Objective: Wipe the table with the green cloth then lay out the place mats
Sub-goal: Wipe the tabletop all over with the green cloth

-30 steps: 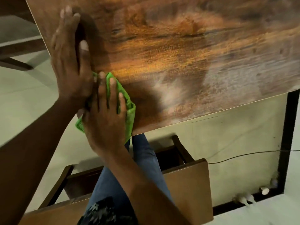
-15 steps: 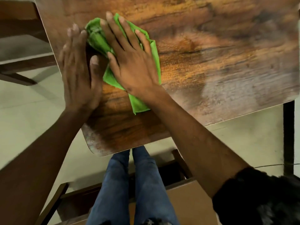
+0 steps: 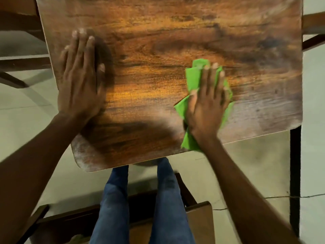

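The wooden table (image 3: 158,50) fills the upper part of the head view. My right hand (image 3: 207,103) lies flat on the crumpled green cloth (image 3: 197,74) and presses it onto the right side of the tabletop; one corner of the cloth hangs over the near edge. My left hand (image 3: 80,76) rests palm down on the bare wood near the left edge, fingers together, holding nothing. No place mats are in view.
A wooden chair (image 3: 200,224) stands behind my legs below the table's near edge. More wooden furniture (image 3: 19,66) stands at the left, a dark post (image 3: 295,173) at the right. A thin cable (image 3: 281,197) runs across the pale floor.
My right hand has swept the green cloth from the table's left part, beside my left hand, over to the right side. My left hand stays flat near the left edge.
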The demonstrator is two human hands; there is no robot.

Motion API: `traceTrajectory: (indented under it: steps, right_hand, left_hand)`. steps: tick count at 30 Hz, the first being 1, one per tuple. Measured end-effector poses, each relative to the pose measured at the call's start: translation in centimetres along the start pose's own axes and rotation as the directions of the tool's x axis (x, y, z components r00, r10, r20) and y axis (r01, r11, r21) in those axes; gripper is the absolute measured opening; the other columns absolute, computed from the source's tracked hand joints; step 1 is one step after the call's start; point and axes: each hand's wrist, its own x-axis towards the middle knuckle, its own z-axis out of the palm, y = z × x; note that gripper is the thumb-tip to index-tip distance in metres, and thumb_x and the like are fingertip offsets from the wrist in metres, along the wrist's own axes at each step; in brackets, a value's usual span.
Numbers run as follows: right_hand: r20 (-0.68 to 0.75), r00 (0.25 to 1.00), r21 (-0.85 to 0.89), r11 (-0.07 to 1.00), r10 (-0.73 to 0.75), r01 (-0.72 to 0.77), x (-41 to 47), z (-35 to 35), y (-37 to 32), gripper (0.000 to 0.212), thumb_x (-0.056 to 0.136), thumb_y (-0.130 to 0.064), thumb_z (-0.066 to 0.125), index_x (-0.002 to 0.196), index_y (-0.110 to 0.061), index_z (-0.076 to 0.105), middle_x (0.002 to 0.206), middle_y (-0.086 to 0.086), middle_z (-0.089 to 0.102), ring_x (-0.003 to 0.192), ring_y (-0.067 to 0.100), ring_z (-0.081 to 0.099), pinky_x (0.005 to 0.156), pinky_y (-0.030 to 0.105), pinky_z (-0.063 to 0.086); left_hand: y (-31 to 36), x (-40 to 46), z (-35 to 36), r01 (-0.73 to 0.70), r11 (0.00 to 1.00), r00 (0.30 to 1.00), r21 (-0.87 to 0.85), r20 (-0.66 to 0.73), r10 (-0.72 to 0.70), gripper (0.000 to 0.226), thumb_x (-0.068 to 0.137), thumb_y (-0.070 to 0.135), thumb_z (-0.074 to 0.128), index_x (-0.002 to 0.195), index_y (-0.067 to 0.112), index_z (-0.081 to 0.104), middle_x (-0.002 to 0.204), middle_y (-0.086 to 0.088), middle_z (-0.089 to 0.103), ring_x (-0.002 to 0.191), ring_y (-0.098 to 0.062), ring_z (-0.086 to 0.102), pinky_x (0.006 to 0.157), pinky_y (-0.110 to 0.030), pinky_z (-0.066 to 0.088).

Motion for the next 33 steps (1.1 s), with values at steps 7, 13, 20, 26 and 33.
traceTrajectory:
  steps: [7, 13, 20, 26, 33]
  right_hand:
    - [0.086, 0.875, 0.172, 0.872, -0.477, 0.458, -5.6, 0.2, -1.7, 0.071, 0.107, -0.042, 0.042, 0.170, -0.022, 0.017, 0.179, -0.001, 0.010, 0.166, 0.021, 0.005, 0.131, 0.049, 0.014]
    - [0.082, 0.953, 0.071, 0.956, -0.291, 0.285, -1.8, -0.1, 10.4, 0.072, 0.107, -0.040, 0.040, 0.171, -0.024, 0.011, 0.179, -0.003, 0.006, 0.166, 0.017, 0.003, 0.131, 0.048, 0.016]
    - [0.081, 0.993, 0.060, 0.994, 0.082, -0.087, -0.6, -0.1, 13.3, 0.070, 0.110, -0.039, 0.031, 0.171, -0.019, 0.004, 0.179, 0.001, -0.001, 0.166, 0.021, -0.001, 0.131, 0.052, 0.015]
    - [0.156, 0.963, 0.184, 0.964, -0.221, 0.191, -9.6, 0.6, 1.4, 0.074, 0.112, -0.048, 0.035, 0.170, -0.013, 0.004, 0.179, 0.010, -0.002, 0.166, 0.030, 0.000, 0.133, 0.050, 0.011]
    - [0.155, 0.938, 0.133, 0.948, -0.309, 0.290, -4.8, 0.3, 13.8, 0.071, 0.108, -0.041, 0.036, 0.171, -0.020, 0.009, 0.179, 0.001, 0.004, 0.166, 0.021, 0.001, 0.131, 0.051, 0.016]
  left_hand:
    - [5.6, -1.3, 2.2, 0.113, 0.993, 0.982, 0.018, -0.156, -0.109, 0.056, 0.117, 0.027, 0.034, 0.169, 0.009, 0.021, 0.176, -0.017, 0.018, 0.165, -0.029, 0.014, 0.133, -0.055, 0.016]
    - [19.1, -3.8, 6.6, 0.152, 0.985, 0.988, -0.082, 0.031, -0.150, 0.064, 0.112, 0.021, 0.038, 0.170, 0.009, 0.015, 0.179, -0.009, 0.009, 0.167, -0.020, 0.005, 0.135, -0.044, 0.008]
    - [19.4, -4.0, 8.0, 0.167, 0.985, 0.985, -0.043, 0.039, -0.165, 0.057, 0.114, 0.016, 0.033, 0.169, 0.006, 0.020, 0.178, -0.011, 0.014, 0.166, -0.021, 0.010, 0.135, -0.042, 0.008]
    - [19.0, -4.2, 8.3, 0.146, 0.977, 0.988, -0.157, -0.028, -0.152, 0.053, 0.113, 0.014, 0.033, 0.164, 0.002, 0.033, 0.174, -0.015, 0.028, 0.164, -0.027, 0.021, 0.132, -0.052, 0.020]
    - [19.3, -4.3, 8.2, 0.151, 0.979, 0.988, -0.139, 0.005, -0.152, 0.055, 0.114, 0.019, 0.034, 0.166, 0.002, 0.029, 0.176, -0.015, 0.023, 0.166, -0.026, 0.016, 0.133, -0.050, 0.015]
